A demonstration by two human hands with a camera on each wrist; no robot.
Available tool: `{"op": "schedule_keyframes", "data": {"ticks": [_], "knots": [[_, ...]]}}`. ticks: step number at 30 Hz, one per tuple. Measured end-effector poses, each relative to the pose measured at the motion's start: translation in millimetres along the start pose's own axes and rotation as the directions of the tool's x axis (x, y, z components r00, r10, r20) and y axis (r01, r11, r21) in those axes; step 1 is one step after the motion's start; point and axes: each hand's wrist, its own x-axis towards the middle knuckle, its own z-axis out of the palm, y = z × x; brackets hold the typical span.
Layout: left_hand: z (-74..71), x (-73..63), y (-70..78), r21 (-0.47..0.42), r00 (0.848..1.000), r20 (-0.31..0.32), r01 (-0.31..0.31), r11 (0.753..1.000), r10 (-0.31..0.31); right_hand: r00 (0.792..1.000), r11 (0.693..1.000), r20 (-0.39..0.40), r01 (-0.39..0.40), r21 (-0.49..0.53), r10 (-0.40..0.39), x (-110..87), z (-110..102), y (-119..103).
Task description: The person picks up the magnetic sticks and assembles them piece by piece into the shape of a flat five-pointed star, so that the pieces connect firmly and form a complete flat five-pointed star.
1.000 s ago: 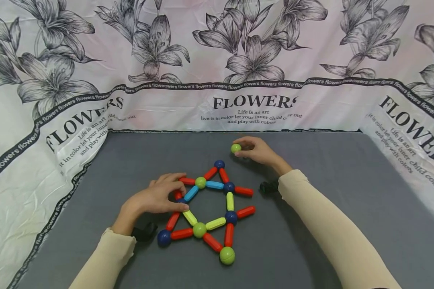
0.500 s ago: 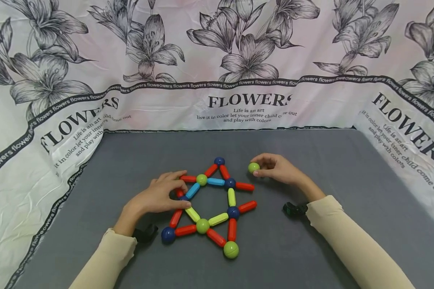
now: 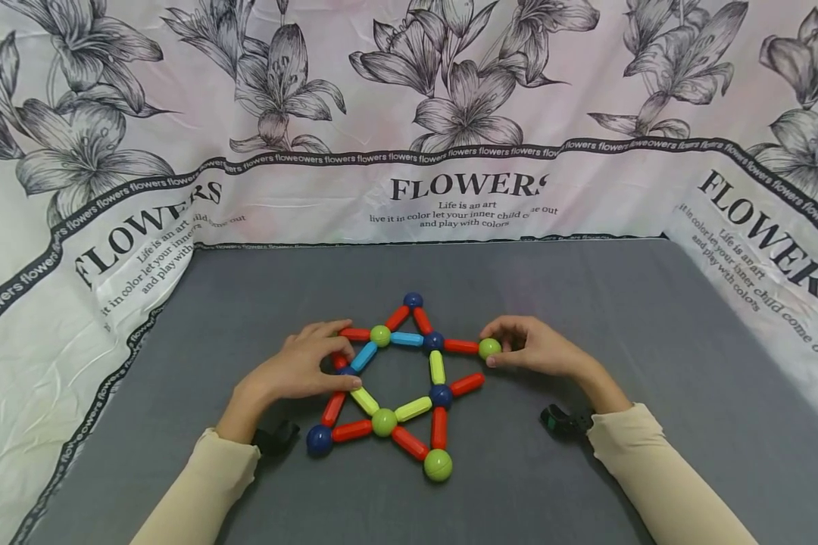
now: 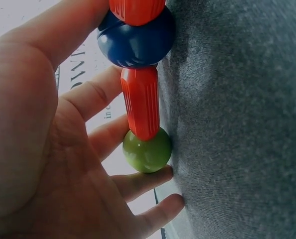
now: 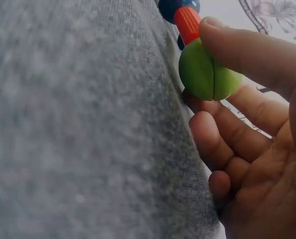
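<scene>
A flat star-like frame of building sticks (image 3: 414, 410) and balls lies on the table, with a ring of blue and yellow sticks inside red ones. My left hand (image 3: 300, 367) holds its left corner, thumb at a dark blue ball (image 4: 138, 42), fingers spread behind a red stick (image 4: 140, 102) and a green ball (image 4: 148, 152). That green ball is hidden by the hand in the head view. On the right, my right hand (image 3: 535, 347) pinches another green ball (image 3: 489, 348) between thumb and fingers. This ball sits against the free end of a red stick (image 3: 460, 346).
Just below, a second red stick (image 3: 468, 384) points outward with a bare end. The grey table (image 3: 620, 303) ends at a flower-printed cloth (image 3: 450, 197) along the back and sides. Each wrist wears a black camera, one of them the right wrist camera (image 3: 562, 422).
My right hand has brought the green ball from behind the frame rightward and toward me, onto the red stick's end. The left hand keeps its hold, and the view shifts slightly.
</scene>
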Motion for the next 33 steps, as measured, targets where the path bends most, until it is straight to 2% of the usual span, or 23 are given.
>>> {"op": "schedule_keyframes", "data": {"ticks": [6,11,15,18,26,33], "knots": [[0.9,0.7,2.2,-0.010,1.000,0.003,0.003,1.000,-0.003,0.999,1.000,0.032,-0.002,-0.013,0.003,-3.8,2.1,-0.5],[1.2,1.0,1.9,-0.008,1.000,0.000,0.003,1.000,-0.003,0.998,0.992,0.065,-0.005,-0.124,0.013,-6.5,4.9,-7.0],[1.2,1.4,1.7,-0.005,1.000,-0.001,0.002,1.000,-0.002,0.997,0.972,0.070,0.040,-0.230,-0.024,-5.8,10.8,-13.5],[1.4,1.5,2.6,-0.001,1.000,0.002,0.002,1.000,-0.002,0.998,0.961,0.047,0.059,-0.269,-0.048,-5.0,15.1,-15.8],[2.4,1.0,3.3,-0.001,1.000,-0.005,-0.001,1.000,0.001,0.996,0.970,0.001,0.086,-0.226,-0.088,-3.7,19.3,-10.8],[3.6,1.7,4.2,0.005,1.000,-0.004,-0.003,1.000,0.003,0.997,0.982,-0.011,0.075,-0.176,-0.078,-4.4,20.9,-8.1]]}}
